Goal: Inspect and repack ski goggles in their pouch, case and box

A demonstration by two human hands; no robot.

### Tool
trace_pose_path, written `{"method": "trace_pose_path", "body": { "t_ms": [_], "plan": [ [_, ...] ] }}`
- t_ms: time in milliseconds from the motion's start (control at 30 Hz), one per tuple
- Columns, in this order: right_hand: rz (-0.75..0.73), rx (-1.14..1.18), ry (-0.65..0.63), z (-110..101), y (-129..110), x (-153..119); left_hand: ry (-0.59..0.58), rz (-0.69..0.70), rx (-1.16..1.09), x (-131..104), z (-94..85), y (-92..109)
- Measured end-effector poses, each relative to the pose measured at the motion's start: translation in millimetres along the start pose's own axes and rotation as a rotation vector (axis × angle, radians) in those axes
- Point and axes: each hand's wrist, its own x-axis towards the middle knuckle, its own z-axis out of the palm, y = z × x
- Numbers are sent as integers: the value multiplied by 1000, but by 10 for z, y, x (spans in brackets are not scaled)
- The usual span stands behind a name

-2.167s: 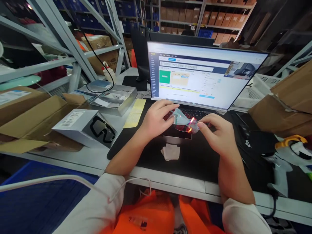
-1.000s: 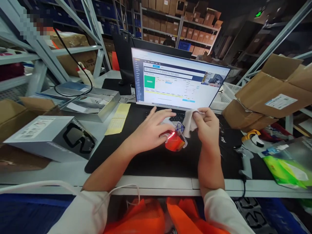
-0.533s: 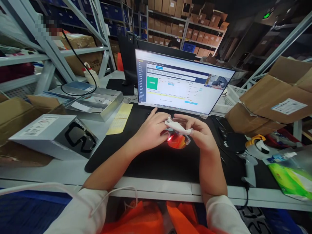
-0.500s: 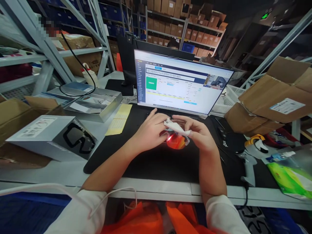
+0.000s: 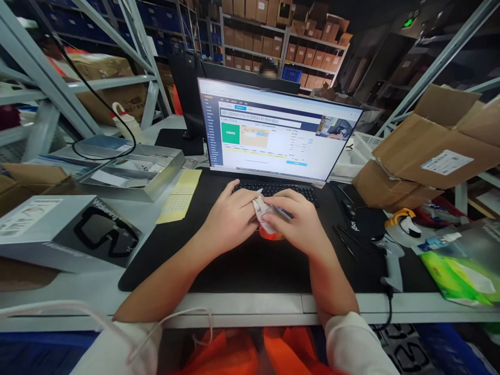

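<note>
Both my hands meet above the black desk mat [image 5: 234,265], in front of the monitor. My left hand [image 5: 233,217] is closed around the left side of a piece of eyewear with a shiny red-orange lens [image 5: 270,235]. My right hand [image 5: 302,219] pinches a crumpled white wipe [image 5: 266,211] against the eyewear. Most of the eyewear is hidden behind the fingers and the wipe; only the lower edge of its lens shows. Just beyond the hands lies a black keyboard [image 5: 269,188].
A monitor [image 5: 269,135] stands behind. At left are a grey goggles box [image 5: 74,229], an open grey box [image 5: 156,179] and yellow label sheets [image 5: 180,195]. To the right sit cardboard boxes [image 5: 425,140], a barcode scanner [image 5: 391,260], a tape roll [image 5: 402,226] and a green wipes pack [image 5: 457,278].
My right hand has moved left over the eyewear, with the wipe now pressed between the hands. Less of the red-orange lens shows. The whole view has shifted slightly.
</note>
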Motion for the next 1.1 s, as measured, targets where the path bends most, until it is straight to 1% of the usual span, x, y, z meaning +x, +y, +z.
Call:
{"method": "trace_pose_path", "body": {
  "t_ms": [100,167,233,300,367,433,500,567,633,700,733,800,867,900,967,1000,1033,1100],
  "plan": [
    [-34,-115,70,16,-17,-4,54,-18,17,3,6,-7],
    [-43,-125,85,3,-38,-5,75,-30,24,8,13,-6],
    [-60,-70,109,-19,-71,-15,77,-46,31,15,17,-6],
    [-56,34,153,-38,-99,-32,77,-64,40,22,15,-12],
    [27,166,213,-58,-83,-43,78,-77,35,28,7,-23],
    [180,268,291,-109,13,-30,84,-90,14,31,-5,-31],
    [323,267,384,-224,199,7,93,-105,-6,28,-14,-35],
    [411,133,471,-403,435,44,99,-117,-20,22,-12,-31],
    [463,-63,565,-592,641,52,91,-118,-35,17,1,-21],
    [496,-176,599,-715,733,26,82,-119,-44,16,24,-8],
    [489,-169,573,-734,717,3,80,-124,-42,16,37,0],
    [419,-60,453,-683,556,-45,72,-140,-34,18,66,16],
    [303,78,270,-552,277,-85,60,-152,-32,15,94,34],
    [242,129,156,-478,126,-99,61,-158,-38,10,108,42],
    [120,192,-69,-355,-130,-111,78,-170,-61,-5,131,55],
    [76,201,-149,-315,-215,-112,90,-172,-73,-14,139,59],
    [44,199,-200,-291,-268,-110,95,-168,-84,-21,146,60],
    [12,175,-225,-279,-292,-106,75,-142,-88,-28,156,59]
  ]
}}
